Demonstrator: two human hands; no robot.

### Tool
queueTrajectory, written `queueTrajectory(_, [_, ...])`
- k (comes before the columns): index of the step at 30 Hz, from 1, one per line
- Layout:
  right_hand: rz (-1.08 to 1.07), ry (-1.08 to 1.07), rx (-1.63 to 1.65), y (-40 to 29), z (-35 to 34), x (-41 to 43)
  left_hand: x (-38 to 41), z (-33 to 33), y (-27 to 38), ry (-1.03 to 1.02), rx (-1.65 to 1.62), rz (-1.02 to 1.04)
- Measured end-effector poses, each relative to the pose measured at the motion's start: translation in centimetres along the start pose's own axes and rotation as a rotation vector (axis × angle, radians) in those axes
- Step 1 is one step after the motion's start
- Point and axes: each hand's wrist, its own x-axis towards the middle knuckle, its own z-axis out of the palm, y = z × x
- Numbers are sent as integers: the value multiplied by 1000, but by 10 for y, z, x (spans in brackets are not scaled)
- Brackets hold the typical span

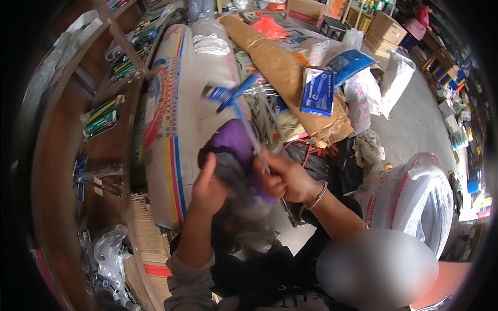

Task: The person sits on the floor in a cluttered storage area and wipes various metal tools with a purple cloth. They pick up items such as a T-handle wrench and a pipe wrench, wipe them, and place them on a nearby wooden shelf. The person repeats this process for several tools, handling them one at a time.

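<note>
My right hand (286, 177) is closed around the metal shaft (249, 134) of a tool with a blue T-shaped handle (233, 93). The handle points up and away over white woven sacks and is blurred. A label-like dark blue and white piece (218, 93) sits by the handle. My left hand (210, 190) grips a purple and dark grey cloth (233, 144), its thumb raised along the near side. The cloth lies between both hands, and its lower part is blurred. Below my right hand, metal rods (290, 214) show partly.
Wooden shelving (113, 155) with packaged tools runs along the left. A long brown paper-wrapped bundle (272, 70) carries a blue box (318, 92). White woven sacks (163, 124) lie ahead. A plastic-wrapped coil (412, 202) stands at the right. A person (418, 23) is far right.
</note>
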Motion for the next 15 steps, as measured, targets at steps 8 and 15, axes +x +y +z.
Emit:
queueTrajectory(8, [-30, -247, -529, 34, -18, 7, 28, -18, 9, 333, 138, 303])
queueTrajectory(15, [-912, 102, -1357, 60, -32, 1, 36, -9, 10, 484, 32, 379])
